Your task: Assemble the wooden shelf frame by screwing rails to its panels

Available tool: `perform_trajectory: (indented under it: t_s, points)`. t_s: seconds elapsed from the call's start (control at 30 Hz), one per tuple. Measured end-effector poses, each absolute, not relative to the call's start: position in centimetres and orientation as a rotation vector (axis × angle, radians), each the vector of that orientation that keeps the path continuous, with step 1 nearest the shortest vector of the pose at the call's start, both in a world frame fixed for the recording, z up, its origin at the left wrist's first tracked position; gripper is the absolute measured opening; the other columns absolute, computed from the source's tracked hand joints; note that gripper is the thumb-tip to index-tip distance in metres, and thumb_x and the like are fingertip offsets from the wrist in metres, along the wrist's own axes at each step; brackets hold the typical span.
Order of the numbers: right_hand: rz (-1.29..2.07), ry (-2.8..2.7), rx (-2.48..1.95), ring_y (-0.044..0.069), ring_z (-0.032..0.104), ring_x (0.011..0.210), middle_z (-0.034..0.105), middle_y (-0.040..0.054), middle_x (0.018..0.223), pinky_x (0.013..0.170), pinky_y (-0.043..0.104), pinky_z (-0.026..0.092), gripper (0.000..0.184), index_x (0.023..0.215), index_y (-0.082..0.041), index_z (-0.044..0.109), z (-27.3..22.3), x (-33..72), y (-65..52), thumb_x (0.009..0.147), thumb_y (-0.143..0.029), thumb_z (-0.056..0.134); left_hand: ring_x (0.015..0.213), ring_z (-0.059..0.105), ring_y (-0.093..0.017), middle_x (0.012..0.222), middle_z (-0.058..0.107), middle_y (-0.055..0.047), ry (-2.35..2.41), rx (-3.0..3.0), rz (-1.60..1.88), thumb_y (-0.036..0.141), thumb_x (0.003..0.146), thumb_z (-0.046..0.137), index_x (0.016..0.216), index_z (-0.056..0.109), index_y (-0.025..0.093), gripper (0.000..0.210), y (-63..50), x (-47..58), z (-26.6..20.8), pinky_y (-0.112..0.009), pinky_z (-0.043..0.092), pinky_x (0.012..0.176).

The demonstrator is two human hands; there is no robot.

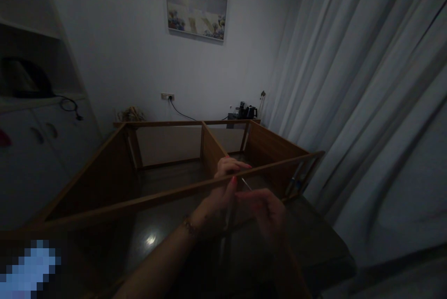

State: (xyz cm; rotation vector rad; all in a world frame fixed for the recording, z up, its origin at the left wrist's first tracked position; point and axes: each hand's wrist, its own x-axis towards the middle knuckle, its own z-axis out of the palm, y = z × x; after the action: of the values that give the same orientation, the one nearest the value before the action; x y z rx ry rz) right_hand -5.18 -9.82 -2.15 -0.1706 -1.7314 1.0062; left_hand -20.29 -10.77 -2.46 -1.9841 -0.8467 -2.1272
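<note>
A wooden frame [167, 195] with side panels and a middle divider [213, 145] stands on a dark table. My left hand [220, 192] grips its front rail where the divider meets it, fingers over the far side and thumb on the near side. A beaded bracelet [189, 224] is on that wrist. Just right of it, my right hand [267, 206] is closed around a thin metal rod [246, 184], whose tip points up at the rail. The rod's other end is hidden in my fingers, so its exact kind does not show.
The dark tabletop [324, 238] extends to the right, close to a long pale curtain [377, 103]. Behind the frame stand a black coffee maker [246, 112] and a plugged-in cord [179, 112]. A kettle [26, 78] sits on the left cabinet [49, 150].
</note>
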Motion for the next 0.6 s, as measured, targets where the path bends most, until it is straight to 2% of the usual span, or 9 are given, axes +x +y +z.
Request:
perform_trajectory:
  t_s: [0.1,0.27,0.47,0.6]
  points:
    - [0.83,-1.746,-0.174,0.014,0.061,0.063,0.066,0.0006,0.07,0.059,0.025,0.051,0.029,0.078,-0.022,0.068,-1.9,-5.5,-9.5,0.087,-0.049,0.065,0.104,0.056,-0.022,0.106,0.064,-0.008,-0.857,-1.979,-2.096,0.035,0.1,0.035,0.107,0.048,0.023,0.019,-11.0,-20.2,-2.1,-0.048,0.041,0.098]
    - [0.61,-1.748,-0.206,0.013,0.054,0.065,0.055,-0.0008,0.069,0.058,0.025,0.044,0.034,0.07,-0.022,0.067,-1.3,-5.8,-9.4,0.086,-0.052,0.066,0.103,0.055,-0.022,0.107,0.064,-0.008,-0.863,-1.974,-2.087,0.034,0.1,0.036,0.107,0.047,0.023,0.017,-11.1,-20.1,-1.9,-0.048,0.041,0.098]
    - [0.66,-1.668,-0.301,0.011,0.055,0.06,0.061,-0.0008,0.072,0.053,0.021,0.044,0.018,0.094,-0.023,0.067,-1.3,-6.2,-10.1,0.094,-0.038,0.057,0.104,0.056,-0.022,0.108,0.064,-0.008,-0.841,-1.975,-2.136,0.035,0.099,0.038,0.107,0.048,0.022,0.018,-10.8,-20.1,-2.2,-0.047,0.041,0.097]
    - [0.791,-1.484,-0.375,0.007,0.045,0.042,0.05,-0.0069,0.055,0.04,0.017,0.036,0.02,0.095,-0.022,0.064,-1.2,-6.6,-10.2,0.097,-0.036,0.05,0.102,0.057,-0.022,0.105,0.066,-0.007,-0.813,-1.964,-2.116,0.035,0.099,0.038,0.107,0.05,0.022,0.02,-10.4,-20.3,-2.5,-0.048,0.039,0.099]
